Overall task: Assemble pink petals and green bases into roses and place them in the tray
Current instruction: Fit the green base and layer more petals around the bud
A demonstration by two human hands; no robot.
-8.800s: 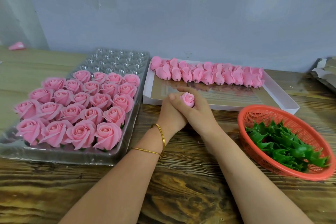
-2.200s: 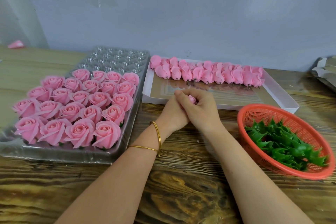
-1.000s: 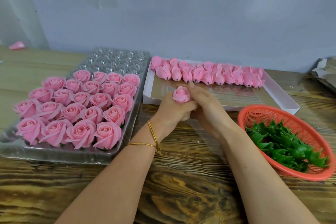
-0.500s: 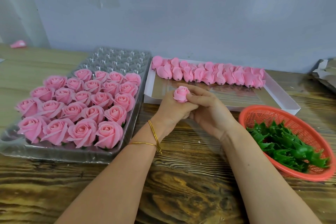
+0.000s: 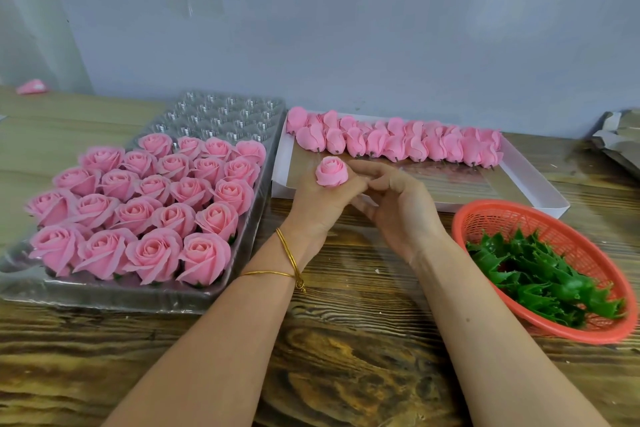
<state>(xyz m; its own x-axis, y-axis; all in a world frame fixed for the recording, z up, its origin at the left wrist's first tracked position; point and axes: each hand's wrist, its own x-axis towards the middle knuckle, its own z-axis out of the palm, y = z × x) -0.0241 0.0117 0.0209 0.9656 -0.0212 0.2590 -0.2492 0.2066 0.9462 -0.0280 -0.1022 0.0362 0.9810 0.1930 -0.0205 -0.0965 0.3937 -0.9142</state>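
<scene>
The small pink foam rosebud now stands clear of the clasp, gripped from below by the left hand. The right hand has slackened beside it, empty. Fitting seems finished.

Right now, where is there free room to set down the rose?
Free: empty cups at the far end of the tray, behind the finished roses; floor of the box in front of the bud row. Crowded: tray's near rows, basket.
</scene>
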